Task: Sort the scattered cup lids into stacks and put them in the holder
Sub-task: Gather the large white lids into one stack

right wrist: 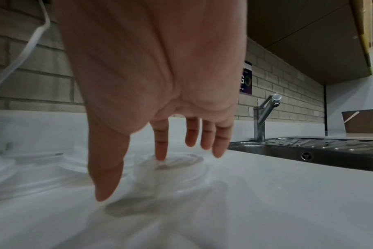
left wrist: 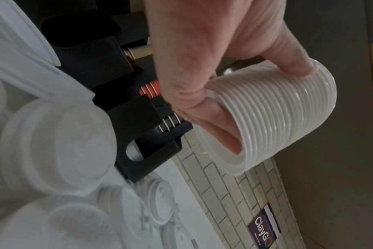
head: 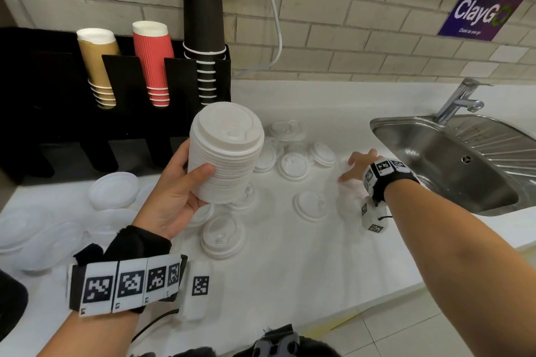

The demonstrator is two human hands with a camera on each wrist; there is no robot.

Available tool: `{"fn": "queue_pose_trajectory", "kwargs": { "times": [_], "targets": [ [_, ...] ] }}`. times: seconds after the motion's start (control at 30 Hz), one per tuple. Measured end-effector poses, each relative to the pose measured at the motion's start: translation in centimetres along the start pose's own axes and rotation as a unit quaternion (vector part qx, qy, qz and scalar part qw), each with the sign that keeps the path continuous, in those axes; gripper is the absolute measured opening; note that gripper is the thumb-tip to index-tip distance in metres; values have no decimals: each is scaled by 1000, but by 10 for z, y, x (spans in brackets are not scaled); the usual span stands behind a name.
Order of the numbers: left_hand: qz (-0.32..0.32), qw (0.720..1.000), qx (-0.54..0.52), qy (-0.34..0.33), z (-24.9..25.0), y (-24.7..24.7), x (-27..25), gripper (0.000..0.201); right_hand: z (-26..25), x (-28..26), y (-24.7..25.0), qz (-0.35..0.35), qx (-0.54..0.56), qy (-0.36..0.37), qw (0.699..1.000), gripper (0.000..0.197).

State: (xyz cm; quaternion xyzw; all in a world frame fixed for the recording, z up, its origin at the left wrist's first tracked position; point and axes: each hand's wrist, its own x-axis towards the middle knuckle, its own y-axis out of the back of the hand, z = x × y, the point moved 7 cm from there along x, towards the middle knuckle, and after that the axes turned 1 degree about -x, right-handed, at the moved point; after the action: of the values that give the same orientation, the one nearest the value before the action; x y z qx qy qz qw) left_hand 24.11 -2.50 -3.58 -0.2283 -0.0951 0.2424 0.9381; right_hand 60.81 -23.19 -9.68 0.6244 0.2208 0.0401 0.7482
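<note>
Now the left hand [head: 177, 191] holds a tall stack [head: 226, 151] of white lids up off the surface [head: 290, 278], thumb on one side and fingers [left wrist: 234, 139] curled round the other, so the lids stay lined up and do not slide apart. The right hand [head: 358, 166] reaches out near the sink [head: 452, 153] with its fingers [right wrist: 161, 143] spread and straight, holding nothing. One fingertip seems to touch a clear lid [right wrist: 172, 166] lying flat, likely to pick it up next. More loose lids [head: 293, 166] lie scattered between the hands. The black holder [head: 43, 113] stands at the back left, with cups [head: 153, 64] in its top slots.
</note>
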Motion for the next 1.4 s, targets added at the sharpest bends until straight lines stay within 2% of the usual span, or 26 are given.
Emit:
{"fn": "queue_pose_trajectory", "kwargs": {
  "times": [0.17, 0.27, 0.37, 0.43, 0.53, 0.63, 0.7, 0.8, 0.87, 0.93, 1.1, 1.27, 1.4],
  "targets": [
    [3, 1000, 2, 4, -2, -1, 0, 111, -4, 9, -5, -12, 29, 48, 998, 58],
    [7, 1000, 2, 4, -2, -1, 1, 113, -4, 8, 6, 4, 71, 52, 996, 50],
    [10, 1000, -4, 4, -4, -3, 3, 115, -4, -1, 39, 49, 161, 53, 984, 43],
    [8, 1000, -7, 5, -5, -5, 4, 118, -16, -14, 61, 49, 244, 87, 965, 46],
    [5, 1000, -18, 8, -9, -9, 8, 121, -54, -53, 86, 41, 393, 176, 902, 48],
    [6, 1000, -29, 10, -11, -11, 10, 119, -92, -105, 106, 57, 539, 260, 800, 34],
    [8, 999, -30, 12, -13, -11, 11, 117, -111, -139, 115, 62, 591, 306, 744, 26],
    [16, 999, -28, 19, -16, -7, 10, 113, -133, -184, 122, 69, 621, 369, 688, 27],
    [22, 999, -29, 22, -17, -5, 9, 108, -144, -208, 125, 72, 617, 409, 669, 35],
    [25, 999, -27, 22, -17, -3, 8, 107, -155, -220, 126, 70, 601, 431, 670, 42],
    [28, 999, -14, 23, -16, 0, 5, 99, -173, -229, 118, 91, 542, 448, 705, 42],
    [38, 999, -8, 23, -17, 4, 5, 75, -180, -231, 119, 113, 498, 452, 732, 43],
    [35, 999, -8, 20, -16, 5, 5, 69, -183, -233, 120, 120, 471, 462, 742, 42]
  ]
}}
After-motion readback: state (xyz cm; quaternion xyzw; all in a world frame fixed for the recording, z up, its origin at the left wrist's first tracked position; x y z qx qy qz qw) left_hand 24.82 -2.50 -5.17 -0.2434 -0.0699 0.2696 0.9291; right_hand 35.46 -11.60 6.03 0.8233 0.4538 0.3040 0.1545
